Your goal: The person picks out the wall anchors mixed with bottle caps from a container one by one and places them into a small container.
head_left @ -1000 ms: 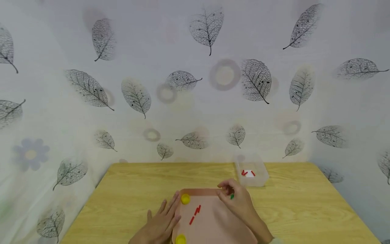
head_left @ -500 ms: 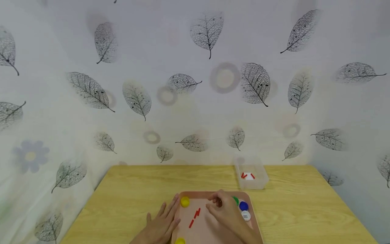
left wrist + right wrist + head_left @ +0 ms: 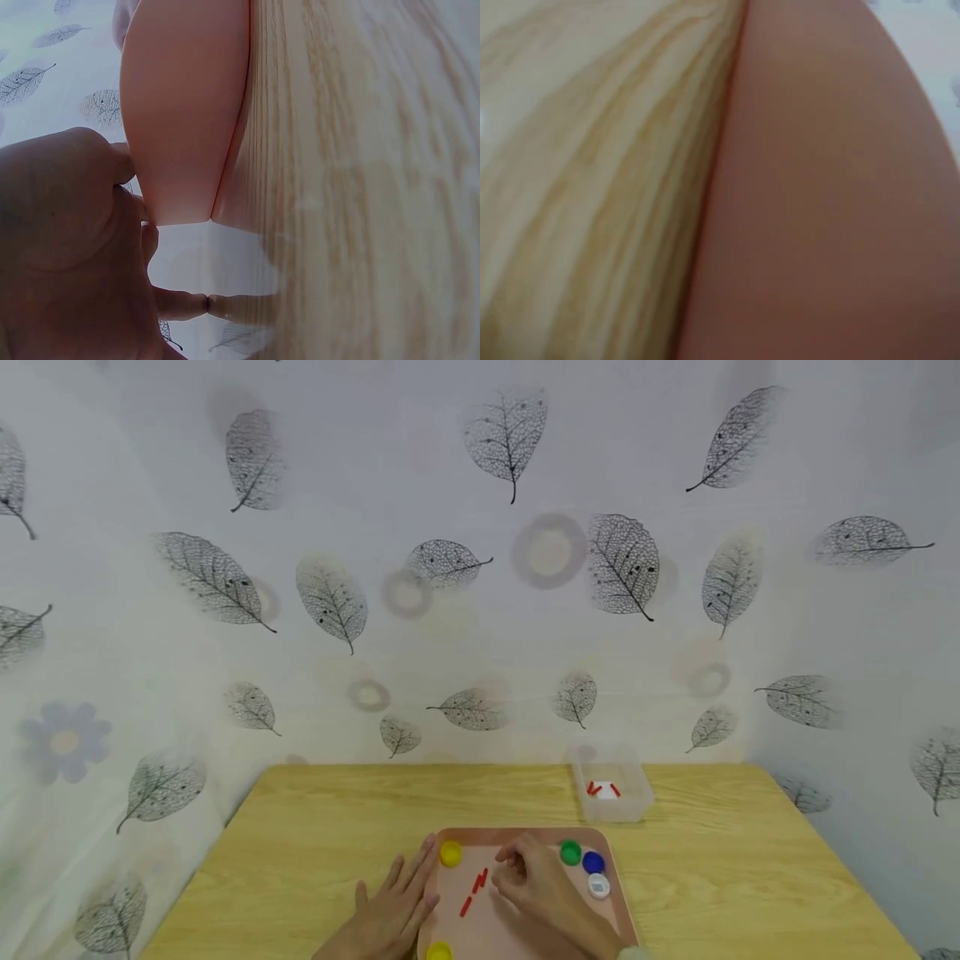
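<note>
In the head view, a pink tray (image 3: pixel 468 837) lies on the table. Three short red sticks (image 3: pixel 466 907) form a slanting line on its floor. My left hand (image 3: pixel 393 902) rests along the tray's left edge with straight fingers; the left wrist view shows fingertips at the tray wall (image 3: pixel 184 112). Over the tray, just right of the sticks, is my right hand (image 3: pixel 534 881), fingers curled and thumb near the index finger. I cannot tell whether it pinches anything. The right wrist view has only the tray's outer wall (image 3: pixel 832 187) and the table.
Yellow caps (image 3: pixel 450 853) sit at the tray's left side, one far and one near. Green (image 3: pixel 570 852), blue (image 3: pixel 593 862) and white (image 3: pixel 598 886) caps cluster at the far right corner. Behind stands a translucent box (image 3: pixel 626 810) holding several red sticks.
My right hand has moved left and down from the tray's far right side to beside the red sticks, uncovering the green, blue and white caps. The left hand stays on the tray edge.
</note>
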The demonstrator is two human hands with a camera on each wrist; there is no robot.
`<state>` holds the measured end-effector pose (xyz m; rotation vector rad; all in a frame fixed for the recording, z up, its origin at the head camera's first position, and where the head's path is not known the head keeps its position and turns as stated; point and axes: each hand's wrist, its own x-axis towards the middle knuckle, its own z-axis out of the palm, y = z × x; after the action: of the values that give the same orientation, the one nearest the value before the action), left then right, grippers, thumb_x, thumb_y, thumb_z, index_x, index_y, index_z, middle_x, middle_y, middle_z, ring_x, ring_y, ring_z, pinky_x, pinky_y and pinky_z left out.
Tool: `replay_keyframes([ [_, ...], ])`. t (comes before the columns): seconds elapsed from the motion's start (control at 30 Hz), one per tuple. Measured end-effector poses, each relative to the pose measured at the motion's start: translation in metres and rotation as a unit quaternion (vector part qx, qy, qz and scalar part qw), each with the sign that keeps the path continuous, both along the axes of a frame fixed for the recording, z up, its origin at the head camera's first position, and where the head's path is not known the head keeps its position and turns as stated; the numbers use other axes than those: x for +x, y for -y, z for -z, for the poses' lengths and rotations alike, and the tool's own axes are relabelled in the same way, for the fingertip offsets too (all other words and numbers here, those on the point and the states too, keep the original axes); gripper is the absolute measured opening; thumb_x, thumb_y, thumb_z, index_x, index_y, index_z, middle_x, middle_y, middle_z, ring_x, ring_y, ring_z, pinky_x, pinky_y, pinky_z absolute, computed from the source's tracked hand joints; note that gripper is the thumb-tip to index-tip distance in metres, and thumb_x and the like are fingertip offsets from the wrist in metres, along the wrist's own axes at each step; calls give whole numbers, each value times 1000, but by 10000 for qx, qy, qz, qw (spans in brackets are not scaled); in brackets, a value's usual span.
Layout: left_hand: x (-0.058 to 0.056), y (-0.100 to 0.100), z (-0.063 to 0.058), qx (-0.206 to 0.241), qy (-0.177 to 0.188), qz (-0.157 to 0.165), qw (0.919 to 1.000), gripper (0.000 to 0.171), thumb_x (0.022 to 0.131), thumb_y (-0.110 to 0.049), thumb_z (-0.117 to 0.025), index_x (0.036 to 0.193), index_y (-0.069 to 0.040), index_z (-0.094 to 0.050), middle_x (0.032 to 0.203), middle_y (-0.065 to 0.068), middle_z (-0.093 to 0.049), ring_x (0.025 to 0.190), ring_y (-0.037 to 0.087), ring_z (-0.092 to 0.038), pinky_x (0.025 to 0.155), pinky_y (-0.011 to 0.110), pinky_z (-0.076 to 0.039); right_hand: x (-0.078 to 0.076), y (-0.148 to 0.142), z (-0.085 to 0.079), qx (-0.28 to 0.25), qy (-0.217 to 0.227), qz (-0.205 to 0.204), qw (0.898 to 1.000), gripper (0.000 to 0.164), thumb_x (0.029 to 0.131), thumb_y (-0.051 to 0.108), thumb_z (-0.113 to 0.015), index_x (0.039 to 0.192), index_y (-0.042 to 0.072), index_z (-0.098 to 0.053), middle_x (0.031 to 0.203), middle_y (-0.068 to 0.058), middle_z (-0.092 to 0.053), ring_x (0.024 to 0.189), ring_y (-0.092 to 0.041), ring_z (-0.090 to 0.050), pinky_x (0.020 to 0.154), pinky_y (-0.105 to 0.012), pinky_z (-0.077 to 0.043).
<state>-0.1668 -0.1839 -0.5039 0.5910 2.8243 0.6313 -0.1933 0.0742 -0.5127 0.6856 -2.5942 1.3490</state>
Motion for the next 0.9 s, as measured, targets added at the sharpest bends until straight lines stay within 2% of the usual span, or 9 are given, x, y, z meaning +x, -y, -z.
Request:
replay_keyframes([
  [0.33, 0, -1, 1, 2, -31, -60, 10000, 61, 100, -55, -20, 153, -30, -5, 159, -10, -4, 138, 41, -20, 81, 85, -5, -5, 8, 6, 275, 357, -19, 9990, 22, 79, 17, -76, 94, 8, -61, 85, 1, -53, 75, -8, -50, 64, -19, -45],
  [0.5, 0, -3, 1, -80, -127, -108, 9998, 61, 100, -55, -21, 153, -30, -7, 159, -10, -4, 137, 42, -22, 80, 86, -6, -7, 10, 6, 410, 679, -65, 9968, 23, 79, 17, -76, 94, 9, -60, 85, 2, -51, 74, -7, -48, 62, -19, -44],
  [0.9, 1, -5, 1, -143, -230, -223, 9994, 60, 100, -55, -23, 153, -32, -10, 158, -12, -6, 136, 42, -25, 80, 86, -7, -10, 15, 8, 766, 1070, -6, 9913, 18, 80, 19, -74, 92, 14, -61, 87, 5, -50, 73, -6, -47, 62, -20, -44],
])
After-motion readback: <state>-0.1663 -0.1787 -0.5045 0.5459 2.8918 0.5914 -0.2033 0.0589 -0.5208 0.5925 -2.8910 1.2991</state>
